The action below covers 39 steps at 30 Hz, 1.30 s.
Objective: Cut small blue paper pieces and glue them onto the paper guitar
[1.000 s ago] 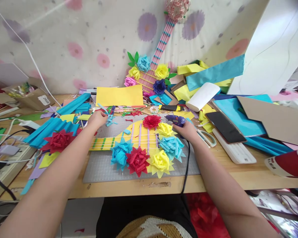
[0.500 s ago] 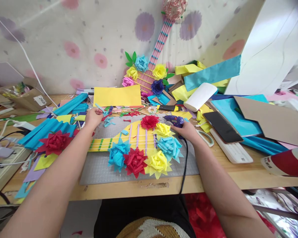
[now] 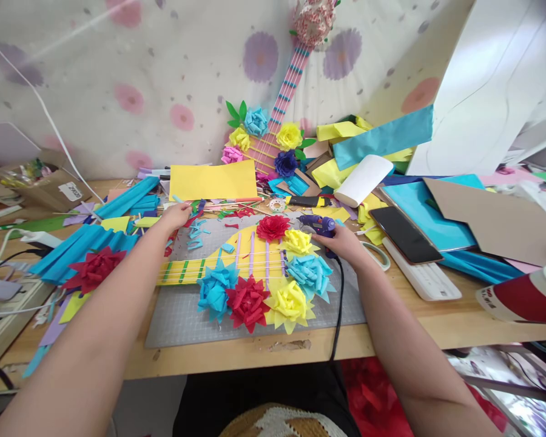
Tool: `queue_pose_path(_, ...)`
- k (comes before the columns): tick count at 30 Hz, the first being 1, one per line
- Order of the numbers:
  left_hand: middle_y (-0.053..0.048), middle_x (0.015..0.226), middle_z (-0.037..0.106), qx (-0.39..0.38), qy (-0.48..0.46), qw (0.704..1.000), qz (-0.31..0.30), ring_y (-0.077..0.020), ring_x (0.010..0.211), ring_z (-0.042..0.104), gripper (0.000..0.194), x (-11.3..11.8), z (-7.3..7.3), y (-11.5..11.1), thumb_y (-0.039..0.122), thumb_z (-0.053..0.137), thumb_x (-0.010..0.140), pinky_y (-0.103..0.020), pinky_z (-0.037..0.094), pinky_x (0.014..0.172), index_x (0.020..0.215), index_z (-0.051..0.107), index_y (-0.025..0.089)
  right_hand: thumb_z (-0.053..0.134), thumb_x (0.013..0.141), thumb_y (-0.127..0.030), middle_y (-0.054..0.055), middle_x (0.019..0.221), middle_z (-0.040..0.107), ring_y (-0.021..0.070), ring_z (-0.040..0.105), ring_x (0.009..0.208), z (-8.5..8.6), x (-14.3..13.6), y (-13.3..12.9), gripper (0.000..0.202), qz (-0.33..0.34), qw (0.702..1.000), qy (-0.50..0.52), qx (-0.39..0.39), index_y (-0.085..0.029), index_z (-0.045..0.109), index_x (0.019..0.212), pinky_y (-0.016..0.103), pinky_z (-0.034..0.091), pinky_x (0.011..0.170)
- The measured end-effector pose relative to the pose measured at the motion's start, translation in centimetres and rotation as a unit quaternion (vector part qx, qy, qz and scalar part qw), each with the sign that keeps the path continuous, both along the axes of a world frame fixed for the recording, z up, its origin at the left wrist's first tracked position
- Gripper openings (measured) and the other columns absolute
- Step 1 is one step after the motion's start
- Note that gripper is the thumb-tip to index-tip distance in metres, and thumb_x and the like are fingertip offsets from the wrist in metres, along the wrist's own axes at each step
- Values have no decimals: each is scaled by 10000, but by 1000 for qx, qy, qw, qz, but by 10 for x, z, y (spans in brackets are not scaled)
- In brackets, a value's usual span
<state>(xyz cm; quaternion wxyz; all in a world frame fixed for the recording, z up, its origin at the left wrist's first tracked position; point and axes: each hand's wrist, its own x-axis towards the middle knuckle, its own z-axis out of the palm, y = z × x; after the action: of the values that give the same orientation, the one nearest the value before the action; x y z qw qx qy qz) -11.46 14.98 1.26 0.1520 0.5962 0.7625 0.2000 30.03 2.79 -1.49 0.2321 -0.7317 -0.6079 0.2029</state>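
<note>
- A grey gridded cutting mat (image 3: 177, 321) is lying on a pale wooden table (image 3: 218, 357), serving as the landmark here.
- A flat yellow paper guitar (image 3: 244, 255) is lying on the mat, its green-striped neck pointing to the mat's left edge and its end hiding behind the left forearm.
- Pointed-petal paper flowers are ringing the guitar's body above the mat: red (image 3: 273, 228) and yellow (image 3: 298, 241) on the far side; blue (image 3: 310, 273) on the right; yellow (image 3: 290, 301), red (image 3: 249, 302) and blue (image 3: 217, 290) on the near side.
- The right hand (image 3: 341, 241) is clasping a purple-blue plastic glue gun (image 3: 316, 224) over the mat's far right part, just beside the guitar; a black cord (image 3: 341, 303) is hanging over the mat's right side.
- The left hand (image 3: 176, 215) is hovering by the mat's far left corner, its fingers bunching together; whether they are pinching anything cannot be told.
- Small curled blue paper scraps (image 3: 196, 230) are lying on the mat's far left part, just beside that hand.
- The two hands are staying well apart, on opposite sides of the mat.
- A rectangular yellow paper sheet (image 3: 213, 182) is standing beyond the mat, and a black-screened phone (image 3: 406, 235) is lying to its right.
</note>
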Motion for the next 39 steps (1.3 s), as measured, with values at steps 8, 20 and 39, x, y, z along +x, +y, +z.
queue_pose_path(8, -96, 1013, 697, 139, -69, 984, 86, -233, 960, 631, 258, 6, 4, -14, 251, 538, 769, -311, 478, 860, 952, 681, 139, 623, 656, -633, 59, 774, 658, 210, 592, 699, 10, 6, -4, 581, 16, 998, 51, -12, -157, 644, 988, 320, 444, 611)
queue_pose_path(20, -52, 901, 704, 27, -356, 924, -138, -138, 659, 589, 467, 48, 21, -107, 347, 791, 501, -276, 479, 624, 922, 711, 162, 602, 744, -494, 87, 988, 642, 199, 592, 880, 36, 3, -6, 445, -110, 948, 101, 281, -178, 564, 1055, 348, 468, 809)
queue_pose_path(39, -17, 760, 671, -63, -347, 866, -353, -128, 557, 578, 748, 100, 33, -101, 276, 779, 565, -303, 489, 639, 1276, 560, 202, 521, 811, -213, 44, 1041, 682, 173, 630, 924, 77, -93, 8, 389, 416, 903, 57, 88, -227, 535, 1199, 317, 467, 812)
